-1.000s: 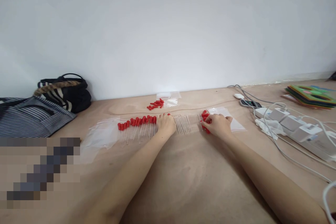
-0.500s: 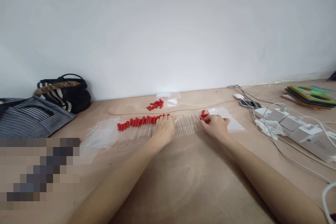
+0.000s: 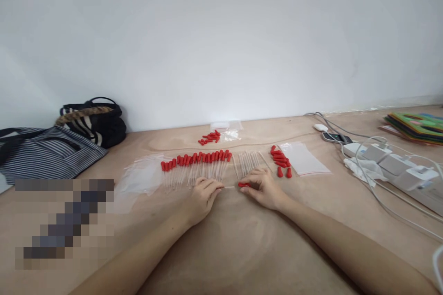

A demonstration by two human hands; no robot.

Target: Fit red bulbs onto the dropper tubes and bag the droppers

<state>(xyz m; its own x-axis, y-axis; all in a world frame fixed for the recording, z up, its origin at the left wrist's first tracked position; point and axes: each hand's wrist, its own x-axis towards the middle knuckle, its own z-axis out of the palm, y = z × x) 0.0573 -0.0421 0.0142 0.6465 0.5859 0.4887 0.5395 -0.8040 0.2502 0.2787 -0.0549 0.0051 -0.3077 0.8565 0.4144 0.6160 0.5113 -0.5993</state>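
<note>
Pinching left hand (image 3: 203,199): fingers drawn narrow on a thin clear dropper tube (image 3: 229,187), held sideways low over the bare table (image 3: 224,249).
Right hand (image 3: 265,187): thumb and fingers hold a red dropper bulb (image 3: 244,185) just beside the tube's end; whether these 2 touch, I cannot tell.
Tube feel: probably very light, stiff and slick; if glass, it could snap when bent, so gripping close to the bulb end seems safest.
Bulb feel: likely soft, light, rubbery; best taken by its sides near the mouth, without squashing.
Row of bulbed droppers (image 3: 204,158): just beyond the left hand, closely packed, easily knocked.
Loose tubes (image 3: 249,161): fanned out behind the right fingers, probably the nearest obstacle.
Loose bulbs (image 3: 281,157): right of those tubes, beside a plastic bag (image 3: 306,160).
Far bulbs (image 3: 212,136): near the wall (image 3: 221,55).
Power strip (image 3: 425,193): well apart rightward, likely no hindrance.
</note>
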